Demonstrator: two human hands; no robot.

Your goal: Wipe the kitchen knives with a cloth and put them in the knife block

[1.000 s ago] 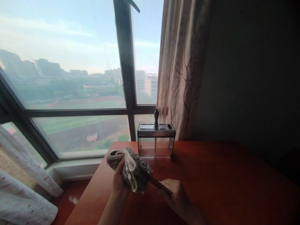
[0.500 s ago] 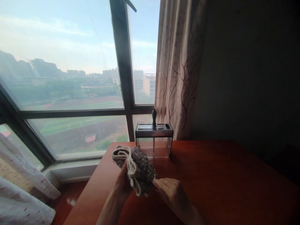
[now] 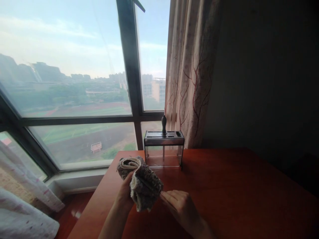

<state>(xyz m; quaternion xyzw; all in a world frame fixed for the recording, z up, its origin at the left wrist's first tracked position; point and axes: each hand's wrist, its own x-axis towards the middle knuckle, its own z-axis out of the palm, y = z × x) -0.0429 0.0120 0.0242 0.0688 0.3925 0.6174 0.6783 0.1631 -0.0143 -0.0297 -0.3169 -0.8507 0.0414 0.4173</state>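
Note:
A shaggy grey-brown cloth (image 3: 147,186) with pale folded edges is bunched above the table. My left hand (image 3: 126,189) is closed around its left side, partly hidden by the folds. My right hand (image 3: 180,202) is closed at the cloth's right edge, fingertips against it. A thin, straight dark strip (image 3: 147,183) crosses the cloth toward those fingers; I cannot tell what it is, and the right palm is hidden. Just beyond stands a clear-walled knife block (image 3: 152,143) with a slotted dark top. One dark handle (image 3: 163,125) rises upright from it.
The reddish-brown wooden table (image 3: 224,186) extends to the right into shadow. Behind it are a large window (image 3: 79,119) and a patterned curtain (image 3: 191,73). Another light curtain (image 3: 22,215) hangs at lower left, beside the table's left edge.
The cloth and both hands have shifted slightly left. The cloth has turned a little, and the thin dark strip shows more clearly between its folds. The knife block has not moved.

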